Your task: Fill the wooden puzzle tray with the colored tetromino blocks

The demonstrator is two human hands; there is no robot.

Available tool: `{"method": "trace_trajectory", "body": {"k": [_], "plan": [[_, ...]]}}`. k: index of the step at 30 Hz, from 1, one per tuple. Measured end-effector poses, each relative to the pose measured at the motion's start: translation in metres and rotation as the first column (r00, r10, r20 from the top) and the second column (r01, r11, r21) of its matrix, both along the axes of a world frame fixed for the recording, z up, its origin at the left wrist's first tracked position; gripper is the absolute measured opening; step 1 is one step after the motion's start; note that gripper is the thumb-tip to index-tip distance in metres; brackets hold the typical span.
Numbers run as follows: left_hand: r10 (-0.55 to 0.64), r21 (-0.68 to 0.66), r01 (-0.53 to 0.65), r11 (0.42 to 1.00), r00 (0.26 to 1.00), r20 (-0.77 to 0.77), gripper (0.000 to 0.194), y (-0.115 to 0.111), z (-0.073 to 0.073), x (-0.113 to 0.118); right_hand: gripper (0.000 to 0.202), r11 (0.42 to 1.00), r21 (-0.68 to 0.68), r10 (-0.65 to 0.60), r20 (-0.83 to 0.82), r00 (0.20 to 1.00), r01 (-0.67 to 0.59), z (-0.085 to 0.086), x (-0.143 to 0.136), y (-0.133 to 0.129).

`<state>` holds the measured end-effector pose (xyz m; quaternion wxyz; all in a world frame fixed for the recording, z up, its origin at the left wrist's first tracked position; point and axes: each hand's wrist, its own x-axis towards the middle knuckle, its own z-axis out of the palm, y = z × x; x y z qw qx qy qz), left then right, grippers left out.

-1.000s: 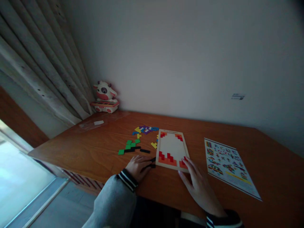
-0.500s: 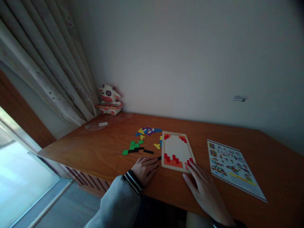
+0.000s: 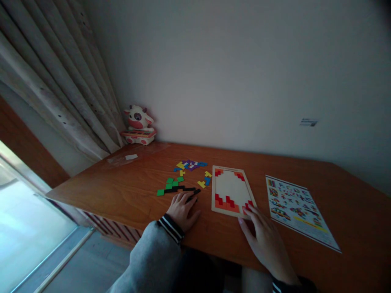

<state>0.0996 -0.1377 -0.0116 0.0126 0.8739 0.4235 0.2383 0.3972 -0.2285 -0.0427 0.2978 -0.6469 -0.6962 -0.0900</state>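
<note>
My left hand [image 3: 182, 211] rests palm down on the table with its fingers stretched out. Its fingertips touch or lie right beside black bar-shaped puzzle pieces [image 3: 190, 189]. My right hand [image 3: 265, 238] has its thumb apart and its fingers extended over the near right corner of the puzzle board [image 3: 233, 187]. Those fingertips lie on red pieces there and partly hide them. Red and orange pieces [image 3: 227, 205] fill part of the board's near end, and others sit in its far corners. The middle of the board shows a pale bare surface.
Green pieces [image 3: 169, 186] lie left of the board, with a pile of purple, yellow and blue pieces [image 3: 191, 165] behind them. A printed pattern sheet [image 3: 301, 211] lies to the right. A cow toy [image 3: 139, 126] and plastic wrap [image 3: 122, 160] are at the back left.
The board has shifted slightly right, with my right hand still at its corner. My left hand has drawn left with black pieces. Yellow and blue pieces beside the board show more fully.
</note>
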Motion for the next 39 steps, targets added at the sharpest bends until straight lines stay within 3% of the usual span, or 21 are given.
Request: {"method": "trace_trajectory", "body": {"k": [11, 16, 23, 26, 29, 33, 36, 39], "plan": [[-0.023, 0.032, 0.022, 0.999, 0.999, 0.037, 0.055, 0.003, -0.004, -0.003, 0.040, 1.000, 0.013, 0.019, 0.027, 0.999, -0.019, -0.002, 0.001, 0.000], [-0.094, 0.034, 0.095, 0.995, 0.994, -0.051, 0.057, 0.009, 0.002, 0.007, 0.039, 1.000, -0.004, 0.014, 0.011, 1.000, -0.014, -0.002, 0.002, -0.001], [-0.167, -0.061, 0.158, 0.986, 0.964, -0.206, 0.042, 0.072, 0.034, 0.060, 0.040, 1.000, -0.022, -0.022, -0.085, 0.996, 0.020, -0.002, -0.001, -0.002], [-0.178, -0.066, 0.167, 0.984, 0.958, -0.225, 0.039, 0.097, 0.033, 0.075, 0.041, 0.999, -0.034, -0.043, -0.140, 0.989, 0.039, -0.003, -0.002, -0.004], [-0.176, -0.069, 0.165, 0.984, 0.964, -0.198, 0.035, 0.108, 0.023, 0.077, 0.041, 0.997, -0.042, -0.073, -0.225, 0.972, 0.065, 0.001, 0.005, -0.002], [-0.201, -0.124, 0.187, 0.975, 0.972, -0.118, 0.032, 0.115, 0.010, 0.072, 0.037, 0.994, -0.111, -0.056, -0.307, 0.950, 0.023, 0.018, 0.030, 0.022], [-0.267, -0.148, 0.255, 0.956, 0.961, -0.067, 0.032, 0.121, 0.004, 0.070, 0.035, 0.973, -0.231, -0.072, -0.303, 0.950, 0.000, 0.036, 0.046, 0.062], [-0.302, -0.134, 0.296, 0.946, 0.953, -0.029, 0.034, 0.126, 0.001, 0.069, 0.031, 0.972, -0.211, 0.028, -0.327, 0.945, -0.101, 0.049, 0.050, 0.108]]}}
